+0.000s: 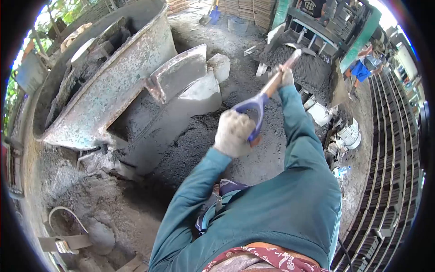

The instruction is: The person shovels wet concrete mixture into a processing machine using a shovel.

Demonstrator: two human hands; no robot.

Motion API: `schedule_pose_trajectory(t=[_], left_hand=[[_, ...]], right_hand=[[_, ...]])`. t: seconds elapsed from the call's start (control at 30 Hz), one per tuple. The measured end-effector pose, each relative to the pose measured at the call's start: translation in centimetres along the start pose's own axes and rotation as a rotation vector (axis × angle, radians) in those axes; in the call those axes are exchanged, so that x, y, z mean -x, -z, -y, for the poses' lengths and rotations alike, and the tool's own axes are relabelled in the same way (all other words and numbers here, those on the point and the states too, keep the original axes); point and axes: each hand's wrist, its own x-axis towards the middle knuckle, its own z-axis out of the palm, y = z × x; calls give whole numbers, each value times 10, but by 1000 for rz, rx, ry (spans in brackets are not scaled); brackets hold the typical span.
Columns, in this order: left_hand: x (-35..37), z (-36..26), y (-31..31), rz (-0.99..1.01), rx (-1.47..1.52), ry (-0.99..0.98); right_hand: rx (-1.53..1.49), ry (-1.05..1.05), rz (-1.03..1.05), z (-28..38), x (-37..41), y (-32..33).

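Both my hands wear pale work gloves and grip one shovel. My left hand is closed around the blue D-shaped grip of the shovel, near the middle of the view. Farther up, my right hand wraps round the wooden shaft. The shovel's blade points away from me, over a heap of dark grey mix at the front of a green-framed machine. Part of the blade is hard to make out against the heap.
A large worn metal mixing drum stands at left, its chute opening toward me. Grey mix covers the ground ahead. A motor sits right, beside long racks. Another person is beyond the machine; another shovel stands behind.
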Motion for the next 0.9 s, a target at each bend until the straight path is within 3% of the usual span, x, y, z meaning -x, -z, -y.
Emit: schedule_pose_trajectory(t=[0.07,0.1,0.2,0.33,0.43,0.53,0.67,0.7,0.73,0.9], left_hand=[[50,-16,4,73,8,56],[82,-22,9,-40,87,52],[192,-56,52,117,57,387],[323,-137,95,-35,-73,798],[366,-226,136,-155,-216,854],[359,-321,169,-233,-407,970],[304,-375,200,-215,-493,1009],[296,-378,203,-173,-499,999],[285,-377,211,-154,-453,995],[284,-328,219,-134,-356,996]], right_hand=[[44,15,67,-14,66,-11],[-3,-34,52,-21,100,-24],[-2,-232,114,-67,191,-47],[5,-579,94,-150,305,-70],[-44,-873,88,-197,380,-64],[1,-1115,7,-242,446,-63],[54,-1427,119,-284,504,-75],[0,-1524,195,-296,513,-75],[96,-1556,105,-312,519,-78],[215,-1688,323,-362,530,-128]])
